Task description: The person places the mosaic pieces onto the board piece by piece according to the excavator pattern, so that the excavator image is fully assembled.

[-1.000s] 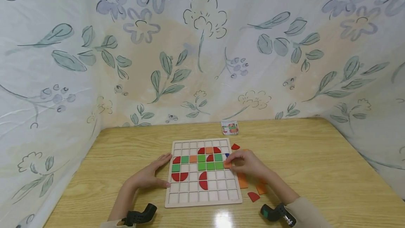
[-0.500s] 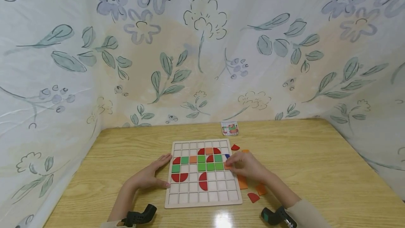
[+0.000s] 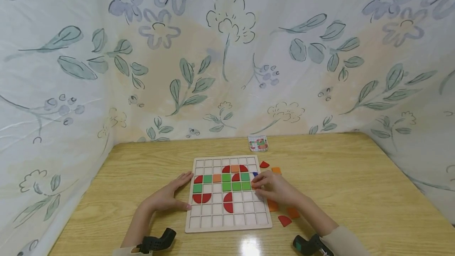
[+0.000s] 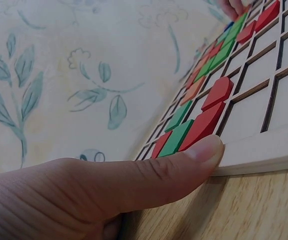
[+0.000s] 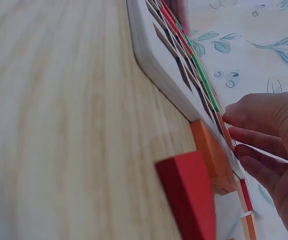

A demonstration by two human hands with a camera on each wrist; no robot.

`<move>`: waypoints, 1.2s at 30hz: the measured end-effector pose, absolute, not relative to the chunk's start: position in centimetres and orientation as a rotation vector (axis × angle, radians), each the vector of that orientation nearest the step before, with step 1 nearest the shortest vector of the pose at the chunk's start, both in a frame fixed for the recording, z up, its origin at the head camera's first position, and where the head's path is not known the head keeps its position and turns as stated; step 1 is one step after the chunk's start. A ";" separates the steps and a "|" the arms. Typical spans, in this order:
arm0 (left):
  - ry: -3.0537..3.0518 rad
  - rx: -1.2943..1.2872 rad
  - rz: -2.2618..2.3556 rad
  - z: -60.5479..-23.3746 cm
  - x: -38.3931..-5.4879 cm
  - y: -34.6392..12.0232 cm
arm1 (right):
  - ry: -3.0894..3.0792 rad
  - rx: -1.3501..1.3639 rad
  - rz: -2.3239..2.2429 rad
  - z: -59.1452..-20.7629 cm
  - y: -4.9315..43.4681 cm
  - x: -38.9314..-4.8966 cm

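Observation:
A pale wooden grid board holds green, salmon-orange and red quarter-round tiles in several of its cells. My left hand rests along the board's left edge, fingers spread, with the thumb against the rim beside red and green tiles. At the right edge, my right hand has thumb and fingertips on an orange tile, low at the row's end cell beside a green tile. The fingers partly cover this tile in the head view. Just behind them a blue piece shows in part.
Loose pieces lie right of the board: a red quarter-round, an orange square, another orange square by the rim, and a red piece farther back. A small pattern card lies behind the board, near the patterned cloth.
My right hand has shifted slightly, its thumb lower toward me, and less of the orange tile shows. More of a loose orange square behind this hand is visible. My left hand stays put.

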State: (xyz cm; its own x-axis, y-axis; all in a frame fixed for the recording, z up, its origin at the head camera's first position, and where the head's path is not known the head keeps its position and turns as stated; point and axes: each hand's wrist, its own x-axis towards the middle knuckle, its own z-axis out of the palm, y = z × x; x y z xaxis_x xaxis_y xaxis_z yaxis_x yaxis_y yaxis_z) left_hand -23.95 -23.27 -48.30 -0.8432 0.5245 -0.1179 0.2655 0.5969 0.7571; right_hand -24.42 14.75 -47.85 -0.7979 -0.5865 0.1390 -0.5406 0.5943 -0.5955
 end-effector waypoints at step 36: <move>2.521 0.610 1.090 -48.8 -24.1 -23.2 | 2.797 -0.920 -1.116 -47.6 19.5 -21.8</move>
